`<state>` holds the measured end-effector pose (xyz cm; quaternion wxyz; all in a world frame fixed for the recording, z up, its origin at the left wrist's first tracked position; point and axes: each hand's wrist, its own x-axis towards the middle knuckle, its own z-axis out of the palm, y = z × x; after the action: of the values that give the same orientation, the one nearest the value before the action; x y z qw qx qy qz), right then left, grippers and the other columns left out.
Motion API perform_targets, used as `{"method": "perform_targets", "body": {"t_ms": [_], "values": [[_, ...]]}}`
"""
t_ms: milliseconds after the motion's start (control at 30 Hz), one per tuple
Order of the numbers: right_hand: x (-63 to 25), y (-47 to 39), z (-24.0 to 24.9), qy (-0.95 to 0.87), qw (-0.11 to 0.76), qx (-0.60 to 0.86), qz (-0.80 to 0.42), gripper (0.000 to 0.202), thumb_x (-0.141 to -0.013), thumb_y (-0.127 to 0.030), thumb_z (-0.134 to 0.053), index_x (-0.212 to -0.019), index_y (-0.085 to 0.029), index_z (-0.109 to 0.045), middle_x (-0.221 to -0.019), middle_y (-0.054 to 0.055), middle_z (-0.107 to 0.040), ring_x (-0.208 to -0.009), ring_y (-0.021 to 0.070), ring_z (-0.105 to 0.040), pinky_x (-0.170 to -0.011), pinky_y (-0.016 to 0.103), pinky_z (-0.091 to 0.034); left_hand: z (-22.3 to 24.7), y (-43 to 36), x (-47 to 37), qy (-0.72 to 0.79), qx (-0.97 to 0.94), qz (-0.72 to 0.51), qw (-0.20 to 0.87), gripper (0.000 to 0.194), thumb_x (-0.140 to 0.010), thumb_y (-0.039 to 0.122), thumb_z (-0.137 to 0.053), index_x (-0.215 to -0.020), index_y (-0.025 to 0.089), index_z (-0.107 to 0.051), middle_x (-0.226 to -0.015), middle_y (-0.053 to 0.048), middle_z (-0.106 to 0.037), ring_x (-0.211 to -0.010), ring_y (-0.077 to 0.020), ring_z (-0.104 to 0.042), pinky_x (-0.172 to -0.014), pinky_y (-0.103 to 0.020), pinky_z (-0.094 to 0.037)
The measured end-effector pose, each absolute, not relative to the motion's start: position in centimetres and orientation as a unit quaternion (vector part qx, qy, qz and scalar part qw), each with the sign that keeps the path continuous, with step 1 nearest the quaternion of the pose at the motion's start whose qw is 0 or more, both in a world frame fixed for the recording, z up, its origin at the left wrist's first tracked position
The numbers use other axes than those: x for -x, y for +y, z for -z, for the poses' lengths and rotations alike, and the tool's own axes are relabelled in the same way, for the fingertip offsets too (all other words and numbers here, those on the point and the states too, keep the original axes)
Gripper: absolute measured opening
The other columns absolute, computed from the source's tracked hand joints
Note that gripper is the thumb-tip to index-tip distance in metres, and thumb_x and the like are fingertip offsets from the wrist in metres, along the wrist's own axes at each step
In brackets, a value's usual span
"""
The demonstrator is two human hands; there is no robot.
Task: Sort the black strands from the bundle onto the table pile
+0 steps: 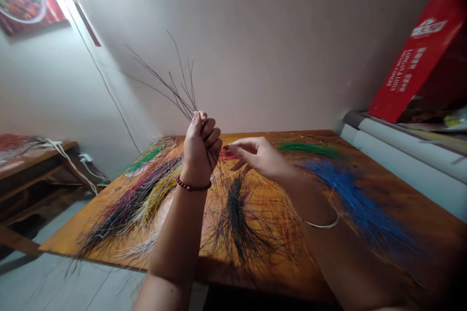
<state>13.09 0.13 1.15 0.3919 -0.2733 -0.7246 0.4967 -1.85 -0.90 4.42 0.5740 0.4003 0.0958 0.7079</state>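
Note:
My left hand (204,143) is closed in a raised fist around a few thin black wires (177,92). Their long ends fan out above the fist, and shorter ends poke out below it. Just to the right, my right hand (255,155) is held with its fingers stretched and apart, and I see nothing in it. Beneath both hands a bundle of black wires (237,214) lies on the wooden table (412,199). A bit of red (228,154) shows behind my right fingertips, partly hidden.
Yellow wires (156,197) and dark ones spread across the table's left side, with loose orange strands (277,204) right of centre. Blue wires (361,204) and green wires (310,149) lie to the right. A red bag (416,58) stands beyond the right edge.

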Motion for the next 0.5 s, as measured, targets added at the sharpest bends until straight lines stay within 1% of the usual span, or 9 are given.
{"method": "perform_targets", "body": {"t_ms": [167,233,300,400,500], "values": [[-12.7,0.6,-0.7,-0.743,0.43,0.258,-0.443,0.036,-0.077,-0.049,-0.069,-0.09,-0.015,-0.072,-0.09,0.009,-0.073,-0.069,0.0145,-0.066,-0.062,0.025,-0.052,-4.2,-1.0,1.1,0.102,-0.398,-0.708,0.574,0.026,-0.096,0.029,-0.045,-0.074,0.018,-0.048,-0.051,0.008,-0.023,-0.034,-0.0035,-0.023,-0.031,-0.017,-0.013],[-13.2,0.8,-0.7,-0.749,0.438,0.279,-0.411,0.032,-0.077,-0.046,-0.068,-0.086,-0.015,-0.072,-0.084,0.008,-0.072,-0.066,0.0143,-0.065,-0.062,0.026,-0.052,-4.3,-1.1,1.1,0.107,-0.394,-0.711,0.573,0.025,-0.096,0.029,-0.046,-0.073,0.018,-0.048,-0.051,0.008,-0.023,-0.034,-0.0035,-0.023,-0.031,-0.016,-0.013],[-14.5,1.0,-1.0,-0.752,0.46,0.315,-0.352,0.028,-0.08,-0.042,-0.066,-0.085,-0.016,-0.073,-0.08,0.007,-0.072,-0.067,0.0145,-0.065,-0.062,0.027,-0.052,-4.5,-1.3,1.6,0.103,-0.391,-0.717,0.567,0.025,-0.096,0.028,-0.047,-0.073,0.018,-0.048,-0.051,0.008,-0.024,-0.035,-0.0038,-0.023,-0.031,-0.016,-0.015],[-17.5,1.3,-1.8,-0.726,0.529,0.355,-0.26,0.022,-0.08,-0.037,-0.065,-0.085,-0.017,-0.073,-0.081,0.007,-0.072,-0.07,0.0149,-0.065,-0.065,0.028,-0.054,-5.1,-1.7,3.0,0.089,-0.39,-0.74,0.54,0.025,-0.097,0.028,-0.045,-0.073,0.019,-0.049,-0.051,0.007,-0.025,-0.036,-0.0044,-0.024,-0.032,-0.016,-0.017],[-20.2,1.6,-2.4,-0.675,0.593,0.366,-0.244,0.02,-0.077,-0.036,-0.068,-0.081,-0.017,-0.073,-0.079,0.006,-0.071,-0.071,0.0155,-0.066,-0.064,0.029,-0.056,-5.8,-2.3,4.7,0.086,-0.395,-0.763,0.505,0.027,-0.097,0.027,-0.045,-0.071,0.02,-0.048,-0.05,0.006,-0.025,-0.037,-0.0052,-0.021,-0.033,-0.018,-0.016]]}}
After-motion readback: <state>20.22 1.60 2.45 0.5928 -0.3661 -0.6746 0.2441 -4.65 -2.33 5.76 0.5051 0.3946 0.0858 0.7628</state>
